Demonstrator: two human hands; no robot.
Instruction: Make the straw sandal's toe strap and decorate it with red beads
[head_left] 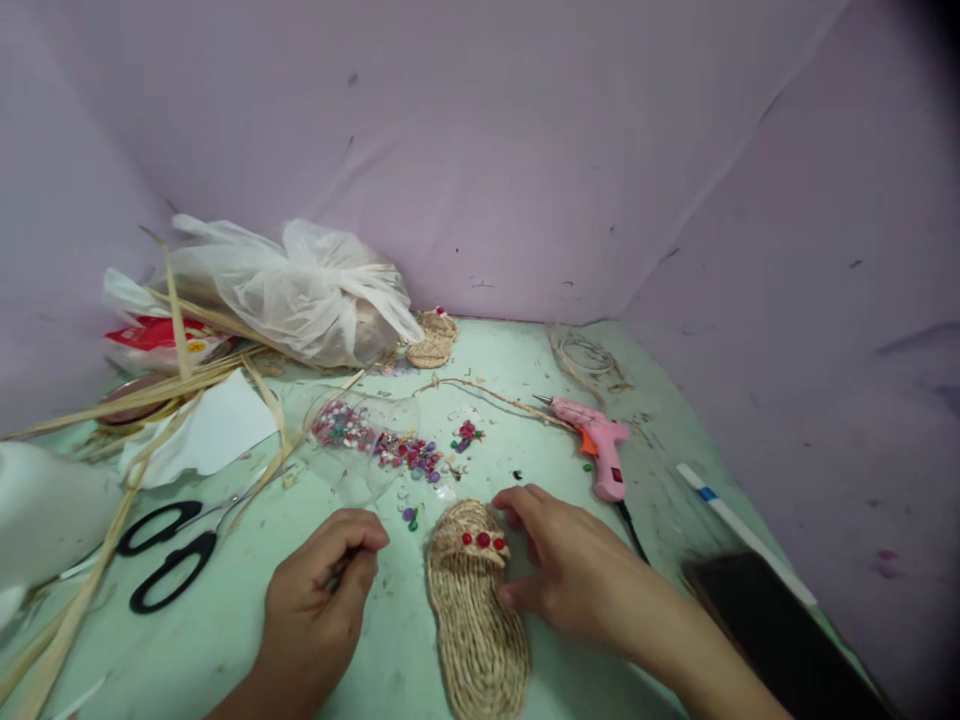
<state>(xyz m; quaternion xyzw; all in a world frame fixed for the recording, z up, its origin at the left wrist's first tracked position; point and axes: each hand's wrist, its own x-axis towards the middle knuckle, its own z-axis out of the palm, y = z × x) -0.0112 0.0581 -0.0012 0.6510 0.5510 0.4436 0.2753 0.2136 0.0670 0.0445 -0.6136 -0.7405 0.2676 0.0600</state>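
A small woven straw slipper (484, 640) lies on the pale green table, its strap decorated with red beads (483, 540). Thumb and forefinger of my right hand (559, 560) are set against the slipper's right edge, on either side of the strap's end, holding it. To the left of the slipper, apart from it, my left hand (322, 590) is closed with curled fingers; whatever they may hold is hidden. Just beyond the hands, loose coloured beads (409, 455) spill from a clear plastic bag (349, 480).
A pink glue gun (604, 440) lies to the right, near a dark phone-like slab (772, 630) and a white strip (742, 535). Black-handled scissors (187, 545) and straw strips (112, 540) are at left. Behind sit a white plastic bag (300, 290) and another woven slipper (433, 342).
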